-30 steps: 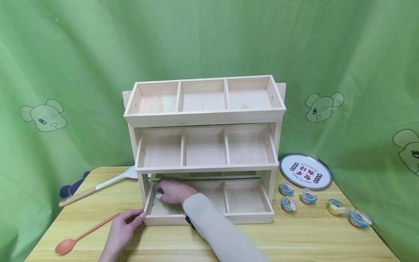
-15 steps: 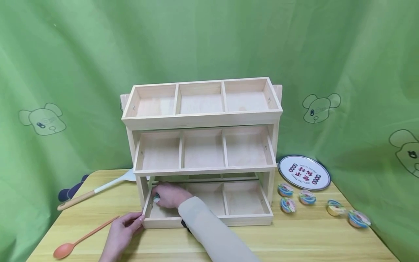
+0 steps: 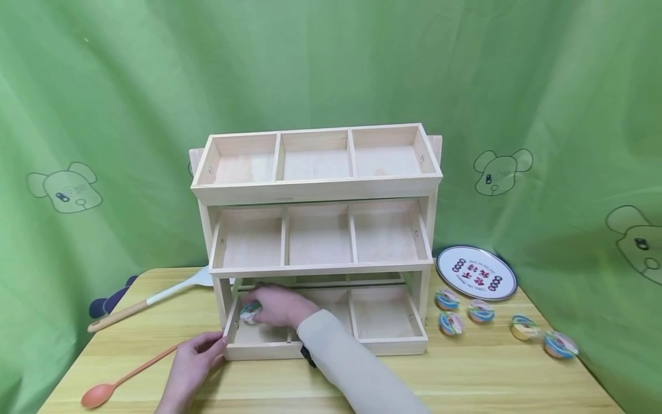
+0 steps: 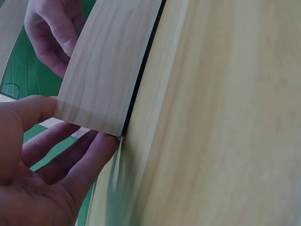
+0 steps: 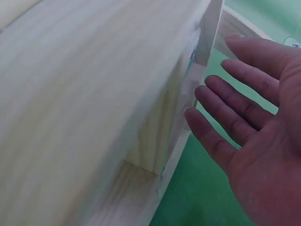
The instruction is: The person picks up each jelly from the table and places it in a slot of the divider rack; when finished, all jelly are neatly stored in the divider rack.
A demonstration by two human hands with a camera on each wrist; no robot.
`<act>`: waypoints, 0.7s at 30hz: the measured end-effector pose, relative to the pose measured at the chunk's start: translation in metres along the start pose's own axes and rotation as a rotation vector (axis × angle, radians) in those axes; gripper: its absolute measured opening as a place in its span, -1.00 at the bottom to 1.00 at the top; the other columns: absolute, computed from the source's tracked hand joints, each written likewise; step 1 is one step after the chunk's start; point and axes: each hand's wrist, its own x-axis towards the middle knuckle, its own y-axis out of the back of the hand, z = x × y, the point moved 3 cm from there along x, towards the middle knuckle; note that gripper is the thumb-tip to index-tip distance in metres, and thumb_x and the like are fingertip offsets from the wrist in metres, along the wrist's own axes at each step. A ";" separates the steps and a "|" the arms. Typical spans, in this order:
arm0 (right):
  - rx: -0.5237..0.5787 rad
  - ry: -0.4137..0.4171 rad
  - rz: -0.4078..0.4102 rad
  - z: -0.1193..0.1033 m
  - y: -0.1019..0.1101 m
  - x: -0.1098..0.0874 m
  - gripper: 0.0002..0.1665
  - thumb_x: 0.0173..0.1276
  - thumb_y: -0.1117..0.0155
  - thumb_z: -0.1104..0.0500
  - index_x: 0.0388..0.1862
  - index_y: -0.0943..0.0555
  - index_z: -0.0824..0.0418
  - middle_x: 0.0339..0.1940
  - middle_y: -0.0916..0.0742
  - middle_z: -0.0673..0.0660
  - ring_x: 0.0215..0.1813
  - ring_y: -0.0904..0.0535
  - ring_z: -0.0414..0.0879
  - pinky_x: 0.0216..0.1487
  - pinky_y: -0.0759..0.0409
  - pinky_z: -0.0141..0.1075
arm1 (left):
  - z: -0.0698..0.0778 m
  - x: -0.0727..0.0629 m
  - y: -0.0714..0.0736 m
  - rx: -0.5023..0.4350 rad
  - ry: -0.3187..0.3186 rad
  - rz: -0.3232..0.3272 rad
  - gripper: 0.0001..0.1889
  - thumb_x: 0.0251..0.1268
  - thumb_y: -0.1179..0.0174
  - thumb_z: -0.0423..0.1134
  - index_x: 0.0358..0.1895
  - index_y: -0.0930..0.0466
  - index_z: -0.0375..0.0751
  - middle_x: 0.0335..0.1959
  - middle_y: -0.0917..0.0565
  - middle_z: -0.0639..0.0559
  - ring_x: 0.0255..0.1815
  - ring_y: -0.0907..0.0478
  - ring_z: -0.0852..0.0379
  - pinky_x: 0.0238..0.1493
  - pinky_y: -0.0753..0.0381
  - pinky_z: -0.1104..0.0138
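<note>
Towards 8 o'clock from the middle of the head view, an orange spoon (image 3: 103, 392) and a spatula (image 3: 160, 295) are laid on the surface (image 3: 517, 382). Further right, between 7 and 8 o'clock, the near left corner of the rack's bottom tray (image 3: 372, 348) is pinched by the left hand (image 3: 191, 365), the thumb set at one edge and the other fingers against the end; this hold is unchanged from the earlier pictures. Near 7 o'clock, a small lidded cup (image 3: 250, 314) is seen inside the leftmost compartment of that tray. Here the change is found: half a second ago it was mostly covered by the right hand (image 3: 279, 305), whereas more of it is now exposed, on that hand's 9 o'clock side. In the right wrist view the fingers are spread and nearly straight, and nothing is gripped by them; whether the cup is touched by a fingertip cannot be told. The cup is therefore judged to have been released, its placing all but done. Towards 4 o'clock, a round plate (image 3: 477, 273) and five similar cups (image 3: 481, 311) are set out, their arrangement unaltered.
</note>
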 end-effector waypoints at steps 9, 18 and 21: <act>0.000 0.028 0.055 -0.008 0.014 -0.029 -0.54 0.33 -0.37 0.07 0.20 -0.60 0.07 0.17 -0.63 -0.03 0.17 -0.52 -0.13 0.26 -0.55 -0.23 | 0.003 -0.001 -0.002 -0.048 0.007 0.015 -0.71 0.30 -0.25 -0.44 0.02 -0.58 -0.59 -0.09 -0.62 -0.30 -0.14 -0.62 -0.01 -0.11 -0.76 0.30; 0.003 -0.007 0.061 -0.001 0.022 -0.058 -0.55 0.32 -0.36 0.03 0.20 -0.61 -0.03 0.43 -0.44 0.11 0.44 -0.27 0.05 0.44 -0.33 0.04 | 0.001 -0.001 -0.002 -0.063 0.006 -0.003 -0.70 0.33 -0.21 -0.46 0.05 -0.53 -0.63 -0.02 -0.57 -0.36 -0.08 -0.60 -0.05 -0.06 -0.75 0.27; 0.008 0.009 0.060 0.001 0.024 -0.067 -0.54 0.32 -0.35 0.02 0.20 -0.60 -0.01 0.41 -0.46 0.09 0.45 -0.27 0.03 0.45 -0.31 0.01 | 0.001 0.000 -0.003 -0.057 0.007 -0.003 -0.70 0.33 -0.22 -0.46 0.04 -0.55 -0.62 -0.04 -0.59 -0.33 -0.09 -0.61 -0.03 -0.08 -0.75 0.27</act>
